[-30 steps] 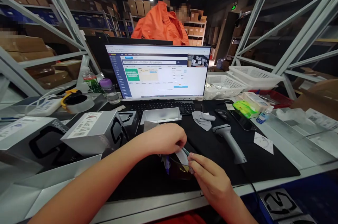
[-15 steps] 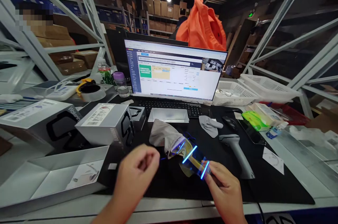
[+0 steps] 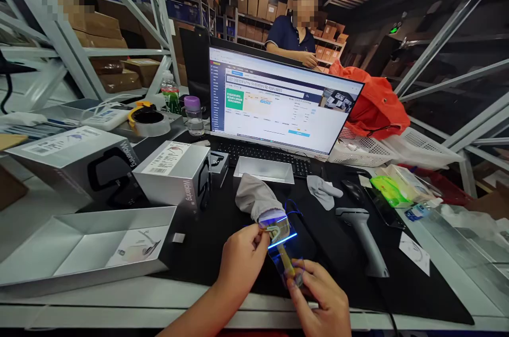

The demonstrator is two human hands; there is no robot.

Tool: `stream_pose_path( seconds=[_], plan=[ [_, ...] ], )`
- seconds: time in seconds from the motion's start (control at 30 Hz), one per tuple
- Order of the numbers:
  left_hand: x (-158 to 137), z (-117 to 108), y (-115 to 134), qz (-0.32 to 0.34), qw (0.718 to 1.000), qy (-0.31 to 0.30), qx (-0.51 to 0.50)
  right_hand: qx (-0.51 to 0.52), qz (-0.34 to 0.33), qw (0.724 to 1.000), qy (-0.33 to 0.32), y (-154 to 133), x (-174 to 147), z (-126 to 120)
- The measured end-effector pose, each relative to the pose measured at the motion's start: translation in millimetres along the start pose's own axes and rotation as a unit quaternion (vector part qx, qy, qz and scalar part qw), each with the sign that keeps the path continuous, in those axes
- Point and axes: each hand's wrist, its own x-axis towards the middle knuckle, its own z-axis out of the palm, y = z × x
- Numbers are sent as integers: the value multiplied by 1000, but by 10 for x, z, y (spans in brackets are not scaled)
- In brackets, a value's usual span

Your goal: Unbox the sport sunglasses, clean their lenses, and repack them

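A pair of see-through glasses (image 3: 287, 260) with yellowish and blue tints and a glowing blue strip lies partly inside a grey cloth pouch (image 3: 254, 196). My right hand (image 3: 320, 297) pinches the lower end of the glasses between thumb and fingers. At the pouch's mouth, my left hand (image 3: 244, 257) is closed, its thumb and forefinger pinching the rim beside the glasses; the exact grip is partly hidden. A blue cord (image 3: 294, 207) loops out at the pouch's right side. Another grey cloth piece (image 3: 321, 192) lies farther back on the black mat (image 3: 222, 233).
An open grey box (image 3: 83, 225) and two printed boxes (image 3: 175, 173) stand left. Behind are a shallow tray (image 3: 263, 170), keyboard (image 3: 246, 151) and monitor (image 3: 278, 98). A barcode scanner (image 3: 363, 239), mouse (image 3: 353, 191) and phone (image 3: 384, 207) lie right. A person (image 3: 292, 35) stands beyond the monitor.
My left hand has moved right and forward to the pouch's mouth. The glasses have turned steeper, and my right hand is lower. The orange cloth has dropped to the right, revealing a person.
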Motion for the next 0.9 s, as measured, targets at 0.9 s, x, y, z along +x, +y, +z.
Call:
stream_pose_path(
  seconds=[0.9],
  plan=[
    [-313,-642,-291,368,913,105,139,-37,-100,994,-9,-157,525,221]
  ],
)
